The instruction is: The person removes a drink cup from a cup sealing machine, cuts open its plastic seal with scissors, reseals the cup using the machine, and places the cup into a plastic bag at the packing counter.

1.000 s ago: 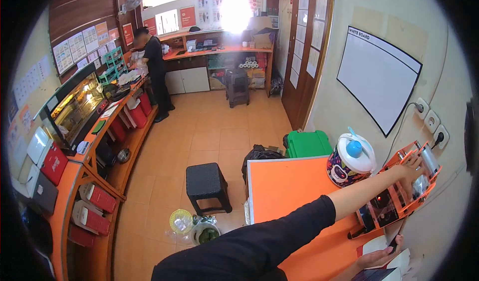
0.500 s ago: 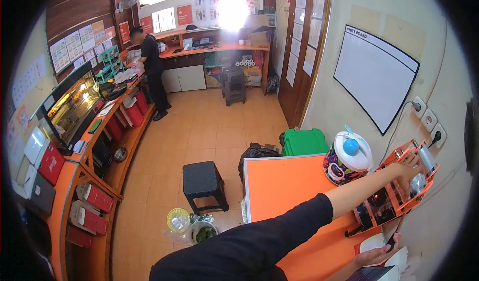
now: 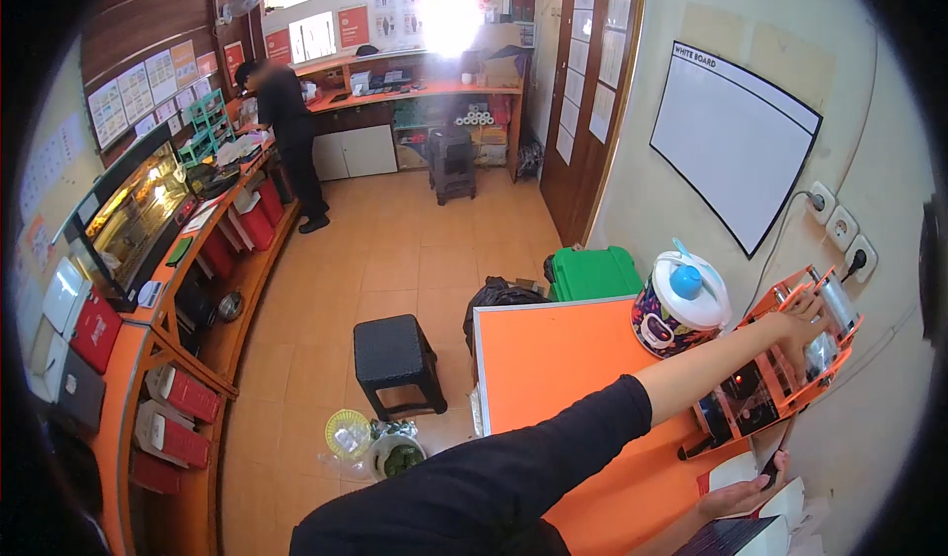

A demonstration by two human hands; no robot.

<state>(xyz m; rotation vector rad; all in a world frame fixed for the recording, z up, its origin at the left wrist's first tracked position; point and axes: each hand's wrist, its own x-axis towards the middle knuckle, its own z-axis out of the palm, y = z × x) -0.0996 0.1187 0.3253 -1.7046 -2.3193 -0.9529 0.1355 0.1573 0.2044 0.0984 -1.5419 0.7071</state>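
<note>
Head-worn wide view, forward and down, orange table (image 3: 553,358) near

White glare (image 3: 450,25) — dark, curved edges (image 3: 39,516)

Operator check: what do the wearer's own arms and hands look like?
A plain black sleeve covers the left arm to about the elbow; the forearm is bare beyond it. The left hand and right hand are ungloved. Any right sleeve is hidden.
</note>
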